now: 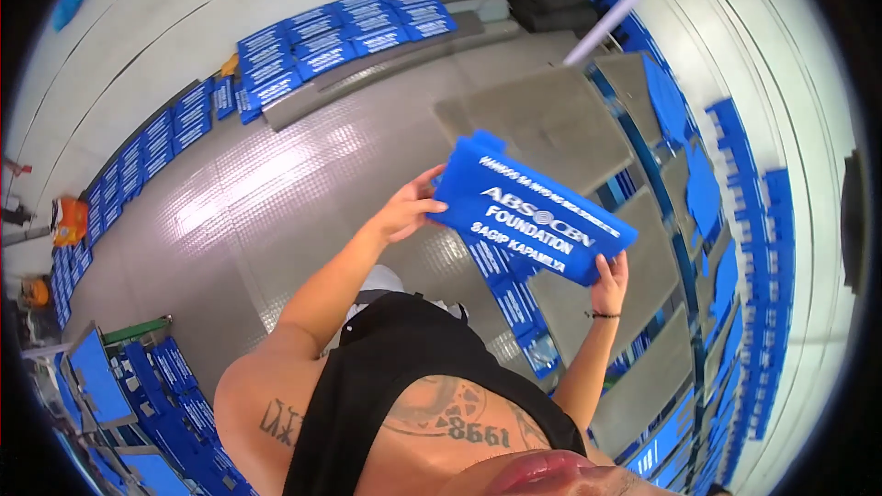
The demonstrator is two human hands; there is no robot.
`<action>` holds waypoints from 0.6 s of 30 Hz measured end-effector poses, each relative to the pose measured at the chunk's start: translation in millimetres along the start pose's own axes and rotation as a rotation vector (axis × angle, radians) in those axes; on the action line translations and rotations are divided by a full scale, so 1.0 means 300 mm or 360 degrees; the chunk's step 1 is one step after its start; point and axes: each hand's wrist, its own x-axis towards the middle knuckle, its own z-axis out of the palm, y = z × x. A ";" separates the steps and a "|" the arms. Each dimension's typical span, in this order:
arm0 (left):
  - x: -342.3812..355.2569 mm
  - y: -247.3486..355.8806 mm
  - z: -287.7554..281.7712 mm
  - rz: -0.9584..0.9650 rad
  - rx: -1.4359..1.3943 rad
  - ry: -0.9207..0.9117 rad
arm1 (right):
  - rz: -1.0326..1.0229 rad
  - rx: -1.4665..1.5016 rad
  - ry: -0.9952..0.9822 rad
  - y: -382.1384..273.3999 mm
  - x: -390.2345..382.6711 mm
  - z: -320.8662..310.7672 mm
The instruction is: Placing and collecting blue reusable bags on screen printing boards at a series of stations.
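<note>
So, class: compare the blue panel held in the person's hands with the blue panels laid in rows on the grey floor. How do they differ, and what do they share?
1. The held blue panel is lifted and tilted between the left hand and right hand; the floor panels lie flat.
2. The held panel is single; the floor panels sit side by side in long rows.
3. The held panel looks far larger, being nearer the camera.
Both are blue with white print.

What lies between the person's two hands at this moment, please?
In the head view, a flat blue panel with white print spans the gap: the left hand grips its left edge, the right hand its lower right edge.
</note>
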 end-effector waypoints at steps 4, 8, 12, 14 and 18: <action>-0.195 0.214 -0.361 -0.0087 -0.0085 0.0266 | 0.0101 -0.0020 -0.0486 0.118 0.297 0.483; -0.331 0.388 -0.579 0.0160 -0.0012 0.0620 | 0.0245 -0.0048 -0.0672 0.176 0.489 0.905; -0.384 0.522 -0.723 0.0304 -0.0047 0.0791 | 0.0454 0.0007 -0.0952 0.251 0.657 1.172; -0.338 0.604 -0.816 0.0312 0.0057 0.0999 | 0.0524 -0.0025 -0.1114 0.312 0.758 1.282; -0.230 0.685 -0.992 0.0392 0.0287 0.1269 | 0.0518 -0.0020 -0.1193 0.403 0.937 1.462</action>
